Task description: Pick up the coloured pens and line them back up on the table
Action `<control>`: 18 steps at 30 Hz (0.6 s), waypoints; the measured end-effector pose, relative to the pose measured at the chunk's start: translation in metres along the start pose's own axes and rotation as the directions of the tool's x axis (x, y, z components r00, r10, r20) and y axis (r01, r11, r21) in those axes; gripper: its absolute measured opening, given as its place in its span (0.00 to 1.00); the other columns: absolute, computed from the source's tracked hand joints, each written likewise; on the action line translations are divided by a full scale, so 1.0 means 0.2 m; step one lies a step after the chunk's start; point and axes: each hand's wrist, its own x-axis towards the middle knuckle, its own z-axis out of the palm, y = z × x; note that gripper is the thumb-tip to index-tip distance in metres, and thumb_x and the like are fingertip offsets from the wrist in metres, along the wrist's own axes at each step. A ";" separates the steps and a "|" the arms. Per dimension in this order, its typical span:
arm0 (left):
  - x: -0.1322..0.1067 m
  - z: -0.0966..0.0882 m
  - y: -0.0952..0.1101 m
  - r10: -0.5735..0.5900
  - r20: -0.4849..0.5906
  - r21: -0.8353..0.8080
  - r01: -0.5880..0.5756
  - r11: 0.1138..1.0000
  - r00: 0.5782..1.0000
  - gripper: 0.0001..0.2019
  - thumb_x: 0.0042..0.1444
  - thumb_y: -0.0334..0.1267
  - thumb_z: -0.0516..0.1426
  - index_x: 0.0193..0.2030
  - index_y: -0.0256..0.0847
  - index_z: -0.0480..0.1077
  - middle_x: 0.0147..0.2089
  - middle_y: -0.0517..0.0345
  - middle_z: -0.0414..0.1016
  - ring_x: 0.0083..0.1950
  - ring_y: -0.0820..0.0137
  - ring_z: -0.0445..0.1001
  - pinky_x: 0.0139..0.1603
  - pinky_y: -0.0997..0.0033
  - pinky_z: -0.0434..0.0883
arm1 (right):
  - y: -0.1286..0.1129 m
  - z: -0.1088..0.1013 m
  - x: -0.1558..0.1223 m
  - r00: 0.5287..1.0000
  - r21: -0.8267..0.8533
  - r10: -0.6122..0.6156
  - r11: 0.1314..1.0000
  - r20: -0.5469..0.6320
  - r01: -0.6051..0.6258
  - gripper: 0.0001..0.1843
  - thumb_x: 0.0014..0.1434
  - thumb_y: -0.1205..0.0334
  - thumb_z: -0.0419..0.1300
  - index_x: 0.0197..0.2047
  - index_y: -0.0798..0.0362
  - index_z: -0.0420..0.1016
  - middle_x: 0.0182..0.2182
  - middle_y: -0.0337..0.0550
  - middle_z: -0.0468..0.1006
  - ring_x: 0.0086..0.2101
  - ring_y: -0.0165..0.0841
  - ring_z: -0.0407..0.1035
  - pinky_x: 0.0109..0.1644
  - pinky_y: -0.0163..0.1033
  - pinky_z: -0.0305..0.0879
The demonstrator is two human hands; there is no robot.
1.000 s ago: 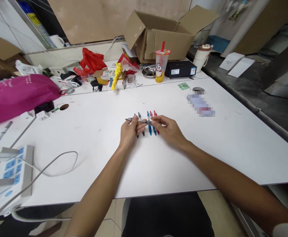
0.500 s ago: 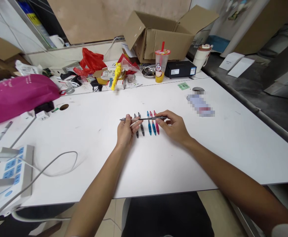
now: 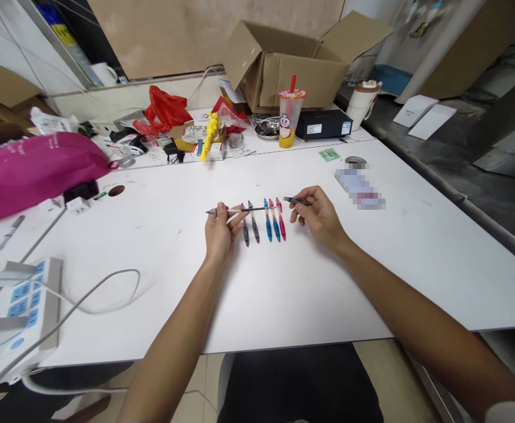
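One slim clear-and-grey plastic pen barrel [image 3: 213, 211], likely light, best held mid-length: left hand [image 3: 219, 235] pinches it; right hand [image 3: 321, 216], apart, pinches a dark-grey tubular grip [image 3: 293, 200].

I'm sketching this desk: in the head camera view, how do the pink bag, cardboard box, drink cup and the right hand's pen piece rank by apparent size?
1. Cardboard box and pink bag: too alike to rank surely.
2. Drink cup.
3. Pen piece, in the right hand.
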 end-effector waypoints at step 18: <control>-0.02 0.03 -0.02 0.055 0.142 0.028 -0.059 0.998 0.988 0.18 0.61 0.53 0.64 0.44 0.42 0.66 0.46 0.49 0.84 0.45 0.63 0.85 0.29 0.78 0.75 | 0.00 0.07 -0.03 0.990 -0.223 0.144 0.965 0.010 -0.138 0.22 0.61 0.41 0.65 0.34 0.53 0.80 0.25 0.37 0.67 0.27 0.30 0.56 0.31 0.39 0.52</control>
